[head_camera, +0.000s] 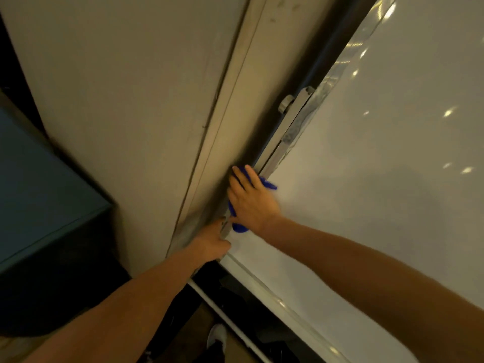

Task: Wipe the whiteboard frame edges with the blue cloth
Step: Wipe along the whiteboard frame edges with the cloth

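Your R hand (251, 200) presses the cloth (268, 184) flat on the frame (273, 155) edge, fingers straight. L hand (212, 242) rests on the frame just below; can't tell its curl. Cloth's soft, light & bunches easily, so keep your palm over its middle.

A plain beige wall (117, 100) is rising to the left of the left hand (212, 242). A beige vertical strip of trim (243, 100) is running up this wall, just above that hand. A dark teal box-shaped cabinet (39, 192) is standing well to the left of the hand. Below the hand, a white shoe (217, 335) is resting on the brownish floor (188, 334), and a thin white tube (222, 313) is passing slantwise near it.
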`<control>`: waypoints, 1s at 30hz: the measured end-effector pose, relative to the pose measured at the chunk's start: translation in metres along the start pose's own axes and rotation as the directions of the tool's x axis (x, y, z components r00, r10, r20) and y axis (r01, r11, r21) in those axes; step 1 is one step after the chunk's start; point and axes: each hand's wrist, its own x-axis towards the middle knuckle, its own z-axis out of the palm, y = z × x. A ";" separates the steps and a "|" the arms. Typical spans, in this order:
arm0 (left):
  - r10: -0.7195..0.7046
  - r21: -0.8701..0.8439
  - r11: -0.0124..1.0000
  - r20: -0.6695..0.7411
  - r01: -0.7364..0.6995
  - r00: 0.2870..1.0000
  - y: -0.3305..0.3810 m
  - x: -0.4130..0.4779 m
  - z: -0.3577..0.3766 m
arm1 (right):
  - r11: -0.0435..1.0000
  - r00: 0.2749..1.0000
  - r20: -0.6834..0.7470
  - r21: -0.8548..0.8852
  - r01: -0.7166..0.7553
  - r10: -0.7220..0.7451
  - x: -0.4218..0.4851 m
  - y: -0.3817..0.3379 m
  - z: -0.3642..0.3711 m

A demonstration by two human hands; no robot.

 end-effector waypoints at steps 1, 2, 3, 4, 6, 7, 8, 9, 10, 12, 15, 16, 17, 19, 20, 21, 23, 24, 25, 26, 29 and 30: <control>0.001 -0.020 1.000 0.004 -0.001 1.000 0.003 0.000 -0.004 | 1.000 0.999 -0.027 -0.015 -0.020 0.019 0.001 0.016 -0.005; 0.014 -0.042 0.999 0.005 -0.013 1.000 0.007 0.000 -0.006 | 0.998 0.997 -0.065 -0.024 -0.051 0.049 0.000 0.030 -0.009; 0.027 -0.058 0.998 0.001 -0.027 1.000 0.012 -0.002 -0.007 | 0.996 0.991 -0.105 -0.024 -0.084 0.081 -0.001 0.041 -0.012; 0.039 -0.061 0.997 -0.007 -0.039 0.999 0.016 -0.003 -0.006 | 0.994 0.987 -0.123 -0.019 -0.107 0.104 -0.005 0.045 -0.014; 0.062 -0.043 0.997 -0.049 -0.064 0.997 0.025 -0.007 -0.001 | 0.996 0.991 -0.109 -0.012 -0.085 0.083 -0.014 0.036 -0.012; 0.083 -0.023 0.996 -0.079 -0.085 0.993 0.030 -0.009 0.002 | 0.999 0.995 -0.090 -0.012 -0.045 0.044 -0.019 0.027 -0.008; 0.121 -0.012 0.992 -0.105 -0.123 0.987 0.037 -0.012 0.006 | 1.000 0.997 -0.073 -0.013 -0.009 0.008 -0.024 0.020 -0.006; 0.176 -0.017 0.984 -0.127 -0.180 0.976 0.043 -0.015 0.009 | 1.000 0.997 -0.077 -0.002 0.010 -0.010 -0.029 0.016 -0.005; 0.243 -0.029 0.968 -0.150 -0.250 0.958 0.050 -0.017 0.011 | 1.000 0.994 -0.112 0.010 0.011 -0.010 -0.031 0.018 -0.006; 0.345 -0.066 0.929 -0.201 -0.364 0.917 0.069 -0.025 0.003 | 1.000 0.976 -0.218 0.022 0.002 0.003 -0.036 0.038 -0.019; 0.458 -0.025 0.866 -0.364 -0.500 0.811 0.105 -0.032 -0.019 | 0.991 0.894 -0.428 0.088 -0.101 0.129 -0.050 0.090 -0.043; 0.503 0.033 0.840 -0.418 -0.541 0.756 0.122 -0.034 -0.028 | 0.981 0.848 -0.494 0.118 -0.155 0.193 -0.054 0.110 -0.054; 0.555 0.093 0.807 -0.456 -0.583 0.696 0.139 -0.037 -0.035 | 0.968 0.801 -0.544 0.145 -0.205 0.251 -0.055 0.129 -0.065; 0.652 0.194 0.730 -0.486 -0.656 0.582 0.176 -0.042 -0.044 | 0.933 0.706 -0.612 0.196 -0.301 0.356 -0.047 0.170 -0.087; 0.667 0.206 0.711 -0.503 -0.673 0.550 0.189 -0.046 -0.046 | 0.905 0.658 -0.626 0.232 -0.357 0.420 -0.040 0.187 -0.098; 0.663 0.200 0.702 -0.534 -0.683 0.525 0.203 -0.048 -0.047 | 0.866 0.601 -0.632 0.269 -0.422 0.490 -0.032 0.204 -0.108; 0.598 0.153 0.738 -0.599 -0.658 0.532 0.211 -0.048 -0.047 | 0.787 0.516 -0.606 0.355 -0.504 0.605 -0.020 0.213 -0.119; 0.572 0.136 0.750 -0.624 -0.647 0.532 0.213 -0.048 -0.049 | 0.785 0.515 -0.603 0.365 -0.501 0.609 -0.016 0.209 -0.119; 0.564 0.144 0.754 -0.642 -0.640 0.519 0.212 -0.049 -0.051 | 0.812 0.555 -0.600 0.341 -0.474 0.576 -0.013 0.198 -0.114; 0.580 0.194 0.752 -0.648 -0.629 0.494 0.213 -0.049 -0.053 | 0.848 0.616 -0.587 0.302 -0.437 0.526 -0.011 0.184 -0.108; 0.709 0.448 0.693 -0.564 -0.565 0.423 0.228 -0.048 -0.055 | 0.864 0.697 -0.520 0.206 -0.460 0.494 -0.009 0.190 -0.102; 0.732 0.493 0.676 -0.537 -0.548 0.420 0.239 -0.047 -0.056 | 0.836 0.669 -0.519 0.198 -0.511 0.532 -0.005 0.208 -0.110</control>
